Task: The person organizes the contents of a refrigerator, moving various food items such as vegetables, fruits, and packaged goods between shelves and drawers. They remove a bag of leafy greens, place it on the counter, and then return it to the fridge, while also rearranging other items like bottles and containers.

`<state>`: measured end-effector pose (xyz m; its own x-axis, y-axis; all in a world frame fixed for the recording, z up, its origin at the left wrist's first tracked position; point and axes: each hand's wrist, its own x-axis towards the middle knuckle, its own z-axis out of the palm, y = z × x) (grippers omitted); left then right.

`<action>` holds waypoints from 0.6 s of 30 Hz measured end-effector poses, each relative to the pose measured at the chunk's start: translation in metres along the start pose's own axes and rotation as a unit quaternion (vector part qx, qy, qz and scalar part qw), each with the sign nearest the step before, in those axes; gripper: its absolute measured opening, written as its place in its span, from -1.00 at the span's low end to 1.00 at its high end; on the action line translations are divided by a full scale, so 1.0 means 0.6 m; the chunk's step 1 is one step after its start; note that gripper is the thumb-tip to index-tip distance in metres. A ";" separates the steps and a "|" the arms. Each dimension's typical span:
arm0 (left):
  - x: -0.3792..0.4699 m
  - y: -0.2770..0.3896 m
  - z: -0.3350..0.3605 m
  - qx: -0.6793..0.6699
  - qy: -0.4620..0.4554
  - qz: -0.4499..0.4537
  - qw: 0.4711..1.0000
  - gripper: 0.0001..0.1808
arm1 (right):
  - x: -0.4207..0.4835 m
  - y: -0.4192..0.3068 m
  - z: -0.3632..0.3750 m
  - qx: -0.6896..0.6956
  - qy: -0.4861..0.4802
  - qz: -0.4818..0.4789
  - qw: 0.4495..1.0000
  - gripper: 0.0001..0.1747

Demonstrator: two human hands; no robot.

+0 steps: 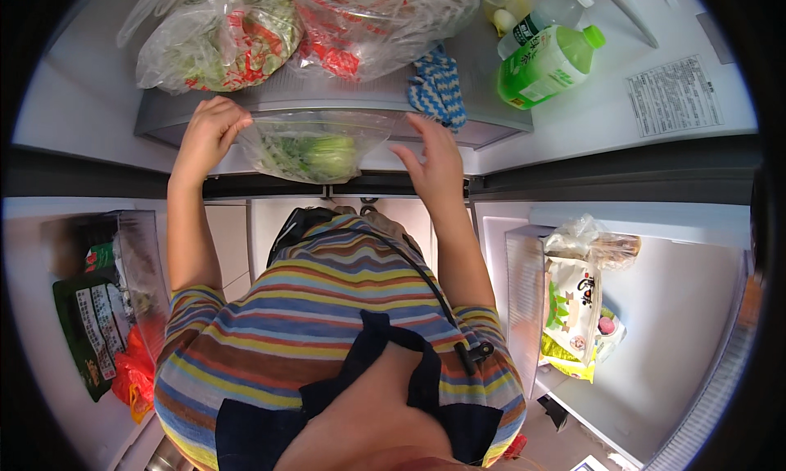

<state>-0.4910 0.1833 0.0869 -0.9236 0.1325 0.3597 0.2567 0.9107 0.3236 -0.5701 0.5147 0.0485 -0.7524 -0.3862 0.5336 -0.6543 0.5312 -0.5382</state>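
A clear zip plastic bag of green leafy vegetables (313, 152) hangs in front of the lower edge of a refrigerator compartment. My left hand (214, 130) pinches the bag's upper corner between thumb and fingers. Beside the opposite corner is my right hand (433, 158), its thumb and fingers apart and nothing gripped between them. Just above my right hand, a blue and white knitted cloth item (437, 87) drapes over the front of the grey shelf or drawer (258, 103).
Plastic bags of vegetables (215, 47) and a large clear bag (381, 29) lie on top. A green drink bottle (546, 69) stands at the right. Open doors on both sides hold packets, including a white food pouch (571, 305) and a red plastic bag (138, 370).
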 end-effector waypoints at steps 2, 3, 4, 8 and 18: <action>-0.008 0.002 -0.003 0.003 -0.002 -0.009 1.000 -0.84 | 0.013 -0.006 0.026 -0.022 -0.004 -0.023 1.000 -0.52; -0.008 0.004 -0.003 0.005 0.003 -0.011 1.000 -0.84 | 0.022 -0.009 0.035 -0.036 -0.018 -0.023 0.999 -0.52; -0.008 0.008 -0.004 0.006 0.008 -0.013 1.000 -0.85 | 0.027 -0.013 0.041 -0.050 -0.031 -0.023 0.998 -0.53; -0.005 0.036 -0.016 0.019 -0.018 -0.021 0.999 -0.84 | 0.036 -0.007 0.059 0.037 -0.046 -0.052 0.997 -0.77; 0.000 0.037 0.003 0.014 0.062 0.057 0.996 -0.86 | 0.127 -0.022 -0.017 0.172 0.097 0.025 0.980 -0.86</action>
<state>-0.4856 0.2041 0.0927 -0.8459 0.1882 0.4991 0.3486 0.9032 0.2503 -0.6178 0.4859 0.1031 -0.7771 -0.1982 0.5973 -0.6293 0.2480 -0.7365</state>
